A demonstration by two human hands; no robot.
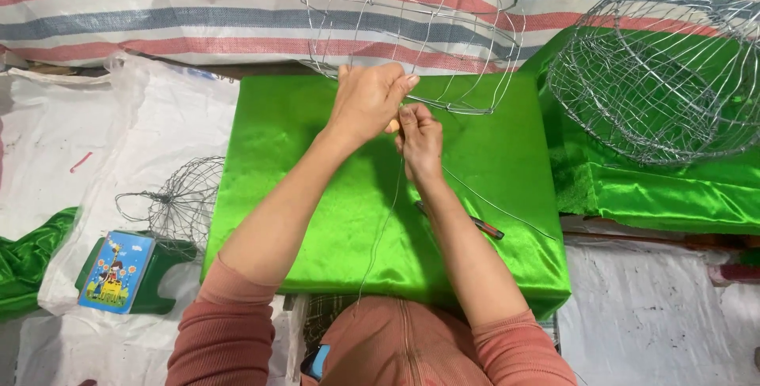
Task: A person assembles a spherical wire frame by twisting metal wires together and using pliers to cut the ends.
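- Head view: the left hand (pixel 366 101) lies curled over the lower rim of a wire basket frame (pixel 412 26), fingers pressed together and gripping the rim wire at the far edge of the green satin-covered counter (pixel 317 196).
- The right hand (pixel 419 142) sits just beside and below the left, touching it, its fingertips pinched on a thin wire strand (pixel 384 228) where it meets the rim.
- That strand runs from the hands down across the green cloth toward the person's body; a 2nd wire (pixel 507 213) angles off to the right over the cloth.
- A slim dark tool with a red end (pixel 475 224) lies on the counter, partly under the right forearm.
- Both sleeves are salmon-pink ribbed knit.
- Right of the counter, a finished round wire basket (pixel 665 69) rests on more green cloth.
- Left, on white plastic sheeting (pixel 71 133), a smaller wire basket (pixel 182 200) lies near a dark green stool (pixel 162 275) carrying a blue booklet (pixel 117 270).
- A striped tarp (pixel 158 6) hangs behind.
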